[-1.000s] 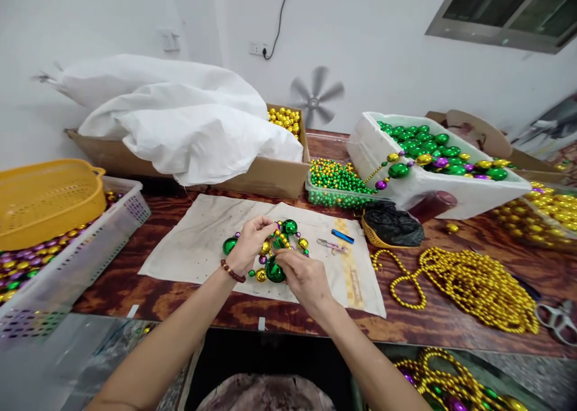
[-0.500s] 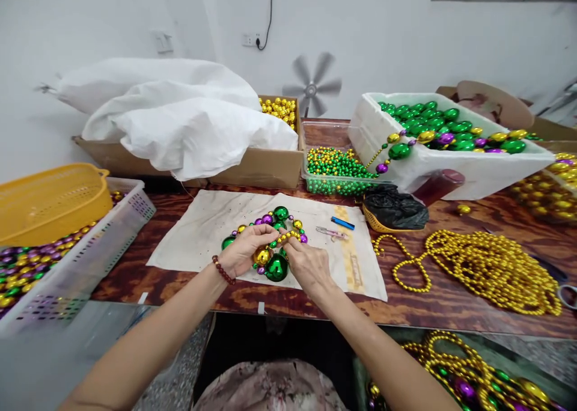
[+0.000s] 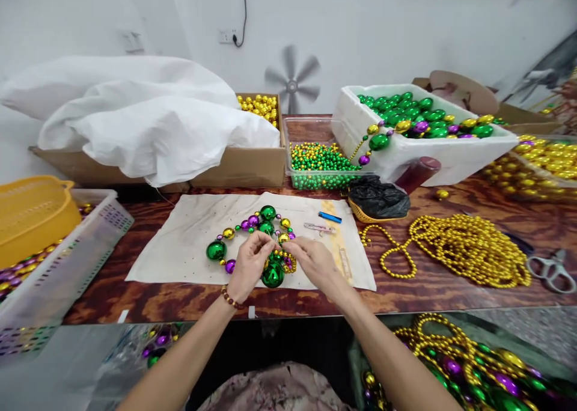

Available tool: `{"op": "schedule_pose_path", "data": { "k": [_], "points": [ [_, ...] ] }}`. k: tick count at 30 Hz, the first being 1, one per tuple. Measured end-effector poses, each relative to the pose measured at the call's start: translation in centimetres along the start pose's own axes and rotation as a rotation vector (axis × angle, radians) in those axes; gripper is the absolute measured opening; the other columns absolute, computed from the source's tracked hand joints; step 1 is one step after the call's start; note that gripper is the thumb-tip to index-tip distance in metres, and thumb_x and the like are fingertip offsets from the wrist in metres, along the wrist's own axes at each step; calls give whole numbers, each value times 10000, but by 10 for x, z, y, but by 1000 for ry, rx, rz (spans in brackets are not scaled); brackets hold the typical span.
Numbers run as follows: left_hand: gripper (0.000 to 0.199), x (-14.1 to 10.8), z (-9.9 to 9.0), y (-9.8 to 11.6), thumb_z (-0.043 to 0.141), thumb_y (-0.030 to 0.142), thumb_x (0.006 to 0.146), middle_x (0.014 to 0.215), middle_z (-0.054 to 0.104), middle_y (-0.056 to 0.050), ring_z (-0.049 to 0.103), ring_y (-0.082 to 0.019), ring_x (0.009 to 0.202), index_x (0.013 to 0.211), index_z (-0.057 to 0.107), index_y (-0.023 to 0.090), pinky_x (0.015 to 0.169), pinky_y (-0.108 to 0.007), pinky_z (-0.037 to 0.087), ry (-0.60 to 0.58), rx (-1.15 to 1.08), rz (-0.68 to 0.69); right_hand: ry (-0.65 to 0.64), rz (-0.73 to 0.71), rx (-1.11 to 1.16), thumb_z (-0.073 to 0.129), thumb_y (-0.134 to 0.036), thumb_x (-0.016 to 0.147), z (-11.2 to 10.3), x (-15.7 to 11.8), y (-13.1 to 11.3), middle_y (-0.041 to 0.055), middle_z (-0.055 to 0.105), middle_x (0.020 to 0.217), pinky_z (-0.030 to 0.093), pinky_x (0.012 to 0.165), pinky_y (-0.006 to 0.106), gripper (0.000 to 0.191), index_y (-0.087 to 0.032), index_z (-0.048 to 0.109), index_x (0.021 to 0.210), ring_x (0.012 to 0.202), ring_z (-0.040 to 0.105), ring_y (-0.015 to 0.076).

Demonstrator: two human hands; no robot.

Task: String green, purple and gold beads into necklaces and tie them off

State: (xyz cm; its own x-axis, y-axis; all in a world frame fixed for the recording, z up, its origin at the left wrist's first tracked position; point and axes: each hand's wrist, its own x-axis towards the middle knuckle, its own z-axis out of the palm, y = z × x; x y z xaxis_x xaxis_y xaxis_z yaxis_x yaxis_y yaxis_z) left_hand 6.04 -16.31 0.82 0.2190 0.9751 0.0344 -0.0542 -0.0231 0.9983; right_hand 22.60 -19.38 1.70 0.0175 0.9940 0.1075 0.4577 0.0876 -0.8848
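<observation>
A bead necklace (image 3: 216, 250) of green, purple and gold balls lies in a loop on a white cloth (image 3: 175, 237). Over its near right part, my left hand (image 3: 252, 261) is closed in a pinch on what looks like a thin pale string. My right hand (image 3: 318, 264) pinches too, its fingertips close to the left ones; the string between them is hard to make out. Below the fingers hangs a short strand of small gold beads (image 3: 291, 264), beside a large green ball (image 3: 273, 274). A beaded bracelet circles my left wrist.
On the cloth's right lie a blue lighter-like piece (image 3: 330, 217) and small snips (image 3: 318, 227). Gold bead strands (image 3: 469, 252) and scissors (image 3: 552, 271) lie further right. Behind stand a clear bin (image 3: 322, 173) of small beads and a foam box (image 3: 451, 155). At left is a white basket (image 3: 101, 228).
My fingers have moved from the small gold bead strand to a thin string, and the gold strand now hangs below. My left hand has turned more upright, uncovering the necklace's left side. The view has shifted right.
</observation>
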Motion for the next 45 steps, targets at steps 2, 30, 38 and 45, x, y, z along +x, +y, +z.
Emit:
{"op": "schedule_pose_path", "data": {
  "k": [2,30,38,45],
  "points": [
    [221,-2,3,-4,701,380,807,759,633,-6,584,-148,747,785,601,184,722,-250,456,-16,10,-7,-4,26,184,550,-446,883,16,8,2,19,678,751,434,655,257,309,-197,703,782,728,604,182],
    [328,33,-29,-3,868,328,630,655,642,2,594,-91,609,759,645,125,633,-204,458,-327,-196,-400,28,-188,-264,435,-309,1011,44,36,14,25,641,767,380,628,245,242,-226,597,851,697,599,169],
    [323,37,-42,-4,838,336,677,680,674,-6,644,-121,673,749,579,156,689,-238,502,-331,-151,-378,-369,-161,82,599,-213,908,19,49,21,-22,618,704,358,596,218,102,-181,651,826,627,547,120],
    [247,46,-47,-3,801,284,695,712,686,-11,639,-122,687,726,597,148,692,-247,509,-365,12,-308,-390,-255,-241,564,-104,897,0,40,1,10,645,743,333,647,246,169,-159,679,786,676,538,124]
  ]
}}
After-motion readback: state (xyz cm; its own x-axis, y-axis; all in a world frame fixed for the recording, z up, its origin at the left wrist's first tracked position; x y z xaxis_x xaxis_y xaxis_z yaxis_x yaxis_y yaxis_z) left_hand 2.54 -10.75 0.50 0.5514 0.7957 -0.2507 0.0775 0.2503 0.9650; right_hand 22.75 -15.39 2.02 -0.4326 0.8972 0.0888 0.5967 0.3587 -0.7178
